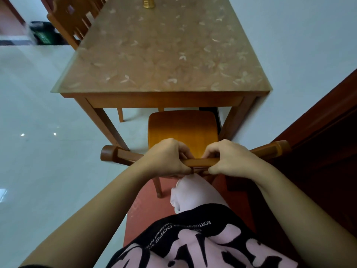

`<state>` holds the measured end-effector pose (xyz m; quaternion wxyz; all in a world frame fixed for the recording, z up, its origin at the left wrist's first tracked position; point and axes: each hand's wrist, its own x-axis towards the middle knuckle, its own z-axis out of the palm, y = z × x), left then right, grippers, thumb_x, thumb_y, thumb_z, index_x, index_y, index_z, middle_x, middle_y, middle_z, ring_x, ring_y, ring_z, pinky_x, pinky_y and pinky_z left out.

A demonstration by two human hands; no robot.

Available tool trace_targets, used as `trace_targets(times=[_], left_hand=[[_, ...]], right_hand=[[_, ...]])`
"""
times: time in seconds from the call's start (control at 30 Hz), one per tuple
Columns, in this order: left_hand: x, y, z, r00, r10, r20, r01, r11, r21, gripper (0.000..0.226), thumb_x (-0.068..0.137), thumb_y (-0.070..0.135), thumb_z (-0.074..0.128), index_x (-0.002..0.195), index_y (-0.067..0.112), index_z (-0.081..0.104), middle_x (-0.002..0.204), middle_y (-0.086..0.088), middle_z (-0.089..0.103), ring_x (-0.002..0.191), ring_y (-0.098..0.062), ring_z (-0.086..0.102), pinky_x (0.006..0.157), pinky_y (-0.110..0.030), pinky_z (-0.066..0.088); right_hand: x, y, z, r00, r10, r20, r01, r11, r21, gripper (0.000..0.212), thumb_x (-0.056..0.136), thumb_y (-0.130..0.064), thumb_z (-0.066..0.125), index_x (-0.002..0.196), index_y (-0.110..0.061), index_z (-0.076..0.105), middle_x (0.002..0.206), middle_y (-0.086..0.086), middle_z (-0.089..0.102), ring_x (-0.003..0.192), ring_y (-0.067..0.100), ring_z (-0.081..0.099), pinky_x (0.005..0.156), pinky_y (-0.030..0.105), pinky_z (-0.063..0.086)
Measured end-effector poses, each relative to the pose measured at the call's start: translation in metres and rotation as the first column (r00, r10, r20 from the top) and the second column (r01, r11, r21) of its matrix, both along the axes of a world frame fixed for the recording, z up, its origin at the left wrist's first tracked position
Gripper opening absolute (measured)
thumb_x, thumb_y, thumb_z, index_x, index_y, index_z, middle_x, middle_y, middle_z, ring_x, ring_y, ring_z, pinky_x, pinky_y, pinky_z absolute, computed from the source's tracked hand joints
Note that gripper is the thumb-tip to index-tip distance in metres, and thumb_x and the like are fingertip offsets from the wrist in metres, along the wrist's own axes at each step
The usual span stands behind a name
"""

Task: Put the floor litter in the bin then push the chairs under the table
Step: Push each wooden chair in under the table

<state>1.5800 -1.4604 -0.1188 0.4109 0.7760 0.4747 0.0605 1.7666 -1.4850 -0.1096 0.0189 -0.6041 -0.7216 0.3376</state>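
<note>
The top rail of the chair [182, 126] is gripped by the left hand [168, 157] and the right hand [229, 157], set close together, fingers curled over it. The seat's front edge lies just under the worktop [164, 55]. A second chair [71, 22] is tucked alongside, the bin [45, 32] beyond.

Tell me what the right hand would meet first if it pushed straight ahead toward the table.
Gripping the wooden chair's top rail, the right hand would pass above the orange seat and probably meet the near edge of the brown leaf-patterned table first, though depth is unclear.
</note>
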Motion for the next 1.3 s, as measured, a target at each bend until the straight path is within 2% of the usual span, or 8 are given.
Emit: trace_targets(times=[0.1,0.33,0.6,0.7,0.93,1.03,1.13,1.3], left_hand=[[0.003,0.021,-0.001,1.000,0.000,0.012,0.000,1.000,-0.008,0.016,0.067,0.022,0.075,0.082,0.025,0.070,0.076,0.005,0.069,0.065,-0.013,0.065,0.064,-0.042,0.057],[0.016,0.058,-0.004,0.998,-0.042,0.041,0.042,0.999,0.001,0.013,0.068,0.021,0.075,0.079,0.023,0.069,0.072,0.008,0.067,0.063,-0.013,0.065,0.063,-0.042,0.058],[0.032,0.095,-0.011,0.996,-0.087,0.016,0.087,0.995,0.039,0.014,0.069,0.020,0.074,0.083,0.020,0.071,0.073,0.008,0.068,0.067,-0.013,0.065,0.067,-0.042,0.057],[0.032,0.096,-0.011,0.996,-0.083,0.022,0.082,0.996,0.039,0.014,0.069,0.023,0.074,0.082,0.021,0.071,0.072,0.011,0.066,0.065,-0.010,0.064,0.065,-0.039,0.058],[0.031,0.091,-0.006,0.996,-0.017,-0.083,0.023,0.998,0.066,0.013,0.066,0.030,0.072,0.077,0.035,0.066,0.068,0.016,0.064,0.063,-0.003,0.060,0.063,-0.032,0.055],[0.031,0.089,-0.008,0.993,-0.007,-0.114,0.017,0.996,0.087,0.015,0.066,0.032,0.072,0.080,0.033,0.068,0.072,0.013,0.067,0.063,-0.003,0.060,0.061,-0.029,0.053],[0.033,0.089,-0.007,0.991,0.009,-0.135,0.002,0.997,0.083,0.018,0.066,0.033,0.072,0.083,0.029,0.070,0.074,0.011,0.068,0.066,-0.006,0.061,0.064,-0.034,0.055],[0.035,0.089,-0.003,0.986,0.017,-0.166,-0.008,0.998,0.054,0.016,0.064,0.032,0.072,0.079,0.033,0.068,0.073,0.012,0.066,0.066,-0.004,0.059,0.064,-0.033,0.055]], right_hand=[[0.003,0.020,0.001,1.000,-0.029,0.012,0.029,1.000,-0.003,0.018,0.064,-0.027,0.071,0.075,-0.038,0.062,0.069,-0.014,0.057,0.055,0.001,0.052,0.048,0.020,0.038],[0.014,0.052,-0.004,0.997,-0.063,0.046,0.063,0.998,0.016,0.019,0.062,-0.026,0.071,0.075,-0.036,0.062,0.072,-0.014,0.058,0.061,0.005,0.054,0.048,0.017,0.032],[0.031,0.080,-0.013,0.993,-0.113,-0.012,0.114,0.993,0.035,0.019,0.062,-0.022,0.069,0.076,-0.033,0.064,0.072,-0.010,0.062,0.058,0.008,0.060,0.049,0.021,0.043],[0.032,0.082,-0.014,0.995,-0.099,-0.006,0.099,0.994,0.044,0.019,0.060,-0.026,0.069,0.077,-0.034,0.065,0.071,-0.012,0.060,0.061,0.006,0.055,0.051,0.020,0.037],[0.030,0.078,-0.009,0.992,-0.126,0.028,0.123,0.988,0.091,0.021,0.059,-0.029,0.070,0.077,-0.039,0.064,0.062,-0.020,0.052,0.059,-0.002,0.047,0.050,0.019,0.029],[0.032,0.078,-0.013,0.993,-0.118,0.028,0.114,0.987,0.114,0.023,0.058,-0.030,0.070,0.079,-0.038,0.065,0.062,-0.021,0.050,0.060,-0.002,0.046,0.051,0.019,0.029],[0.033,0.079,-0.016,0.996,-0.093,0.013,0.091,0.987,0.135,0.023,0.059,-0.030,0.070,0.080,-0.038,0.064,0.064,-0.021,0.050,0.061,0.001,0.046,0.052,0.019,0.030],[0.041,0.086,-0.014,1.000,-0.010,-0.030,0.012,0.998,0.067,0.021,0.060,-0.031,0.069,0.078,-0.039,0.064,0.069,-0.019,0.056,0.065,0.003,0.050,0.053,0.020,0.034]])
